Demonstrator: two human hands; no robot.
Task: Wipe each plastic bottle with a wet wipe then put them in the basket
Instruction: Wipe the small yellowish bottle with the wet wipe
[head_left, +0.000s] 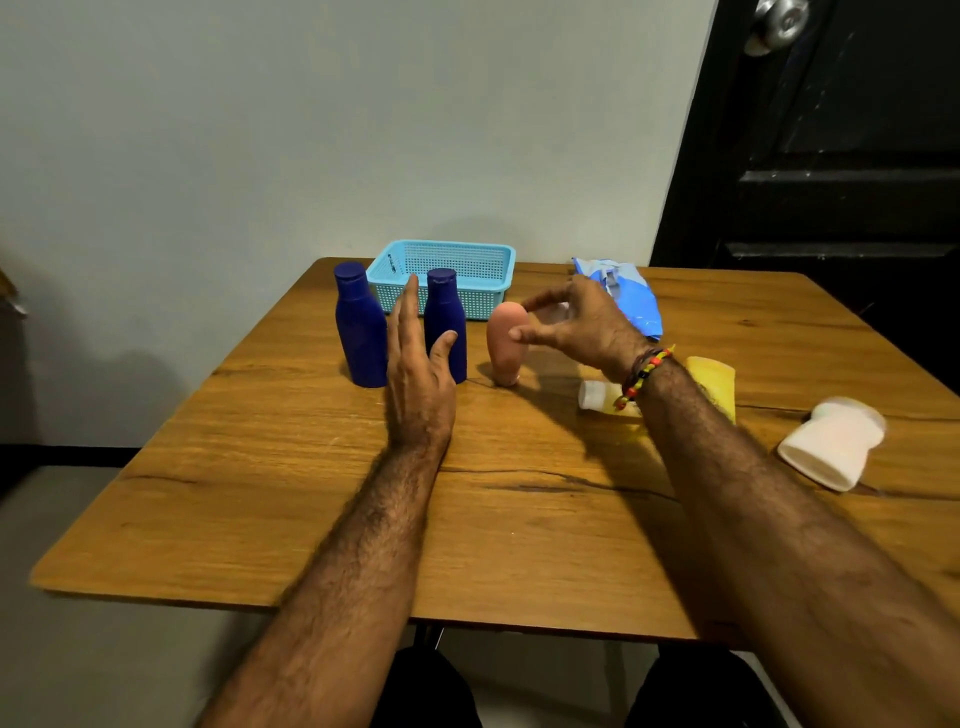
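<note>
Two dark blue bottles (359, 332) (444, 317) stand upright in front of the light blue basket (447, 270) at the table's far side. A pink bottle (505, 343) stands on its cap to their right. My left hand (421, 374) hovers with straight fingers between the two blue bottles, touching neither that I can tell. My right hand (571, 325) hangs above and right of the pink bottle, fingers loosely curled and spread, holding nothing. A yellow bottle (711, 384) with a white cap lies under my right wrist. A white bottle (831, 441) lies on its side at the right.
A blue wet wipe pack (628, 296) lies at the back right, behind my right hand. The wooden table (311, 493) stands against a pale wall, with a black door (831, 156) to the right.
</note>
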